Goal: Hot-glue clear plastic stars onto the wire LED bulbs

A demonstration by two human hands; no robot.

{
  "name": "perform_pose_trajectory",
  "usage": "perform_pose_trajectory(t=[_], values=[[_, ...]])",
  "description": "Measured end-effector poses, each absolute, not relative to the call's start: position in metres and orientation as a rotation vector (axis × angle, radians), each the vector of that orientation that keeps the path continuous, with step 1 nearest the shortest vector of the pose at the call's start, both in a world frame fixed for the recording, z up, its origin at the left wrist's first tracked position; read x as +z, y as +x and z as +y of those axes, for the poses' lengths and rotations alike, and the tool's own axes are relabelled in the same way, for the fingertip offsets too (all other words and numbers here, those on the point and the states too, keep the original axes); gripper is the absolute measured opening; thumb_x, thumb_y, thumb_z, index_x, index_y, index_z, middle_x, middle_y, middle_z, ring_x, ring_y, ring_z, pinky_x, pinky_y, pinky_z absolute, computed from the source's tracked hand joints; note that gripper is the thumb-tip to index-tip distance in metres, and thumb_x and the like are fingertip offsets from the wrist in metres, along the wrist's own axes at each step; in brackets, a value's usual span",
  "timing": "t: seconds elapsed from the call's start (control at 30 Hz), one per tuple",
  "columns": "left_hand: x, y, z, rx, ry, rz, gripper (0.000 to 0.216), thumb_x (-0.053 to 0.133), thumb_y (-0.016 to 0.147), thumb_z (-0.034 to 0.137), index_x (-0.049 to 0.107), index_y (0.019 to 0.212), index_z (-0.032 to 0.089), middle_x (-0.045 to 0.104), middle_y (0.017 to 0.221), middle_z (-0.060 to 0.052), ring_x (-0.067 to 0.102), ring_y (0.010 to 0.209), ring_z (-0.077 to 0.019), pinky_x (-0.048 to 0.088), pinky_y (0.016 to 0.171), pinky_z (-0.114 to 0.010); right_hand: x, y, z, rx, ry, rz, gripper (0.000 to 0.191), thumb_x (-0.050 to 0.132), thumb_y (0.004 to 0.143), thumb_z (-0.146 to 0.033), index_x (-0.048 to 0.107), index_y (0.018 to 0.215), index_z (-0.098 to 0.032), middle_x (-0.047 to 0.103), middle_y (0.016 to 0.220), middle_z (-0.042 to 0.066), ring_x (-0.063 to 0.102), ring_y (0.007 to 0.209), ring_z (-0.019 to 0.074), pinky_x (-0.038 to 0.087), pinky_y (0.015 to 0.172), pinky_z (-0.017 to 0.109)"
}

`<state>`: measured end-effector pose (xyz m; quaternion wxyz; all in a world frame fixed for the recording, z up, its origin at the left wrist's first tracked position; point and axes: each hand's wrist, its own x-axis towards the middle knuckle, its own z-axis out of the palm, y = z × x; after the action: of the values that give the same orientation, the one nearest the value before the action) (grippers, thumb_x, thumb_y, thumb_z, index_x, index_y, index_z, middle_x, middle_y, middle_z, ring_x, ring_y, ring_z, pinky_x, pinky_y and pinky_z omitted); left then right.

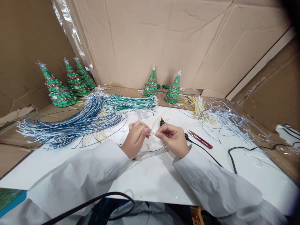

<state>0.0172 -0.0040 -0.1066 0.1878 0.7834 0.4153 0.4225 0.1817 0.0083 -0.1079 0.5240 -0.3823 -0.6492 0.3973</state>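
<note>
My left hand point(137, 137) is closed, pinching a small clear, shiny piece point(151, 133) between thumb and forefinger. My right hand point(173, 139) is closed too, its fingertips pinched on the thin pale end of a wire just right of that piece. A dark blue wire point(152, 151) curves below the hands. Behind my right hand lies a black tool with an orange tip point(161, 120), partly hidden. Red-handled thread snips point(201, 139) rest to the right. Beyond my left hand sits a small heap of clear, silvery pieces point(142, 113).
Blue and white wires point(70, 125) lie left, with a green wire bundle point(133, 102) behind. Yellow-white wires point(199, 106) and loose clear strands point(231, 120) lie right. Small green Christmas trees point(172, 90) line the cardboard wall point(152, 37). A black cord point(231, 156) crosses the white table point(150, 184).
</note>
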Motion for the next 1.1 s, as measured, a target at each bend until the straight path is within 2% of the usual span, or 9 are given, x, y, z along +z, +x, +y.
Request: perform_pose_trajectory(t=[0.57,1.1], values=[[-0.1111,0.0240,-0.0098,1.261,2.163,1.182,0.047,0.019,0.096,0.040,0.047,0.066,0.019,0.055,0.066,-0.001,0.049,0.077,-0.0175,0.029,0.077,-0.036,-0.1050,0.1804,0.0013,0.761,-0.938,-1.649,0.009,0.062,0.069,-0.016,0.059,0.061,-0.017,0.058,0.059,0.000,0.047,0.051,0.0101,0.036,0.048,0.023],[-0.1085,0.0244,-0.0126,1.249,2.252,1.209,0.044,0.017,0.096,0.038,0.045,0.067,0.019,0.053,0.065,-0.001,0.049,0.074,-0.0173,0.029,0.075,-0.036,-0.1032,0.1788,-0.0004,0.788,-0.924,-1.659,0.010,0.058,0.068,-0.012,0.058,0.059,-0.017,0.057,0.057,-0.001,0.046,0.050,0.0097,0.035,0.046,0.022]])
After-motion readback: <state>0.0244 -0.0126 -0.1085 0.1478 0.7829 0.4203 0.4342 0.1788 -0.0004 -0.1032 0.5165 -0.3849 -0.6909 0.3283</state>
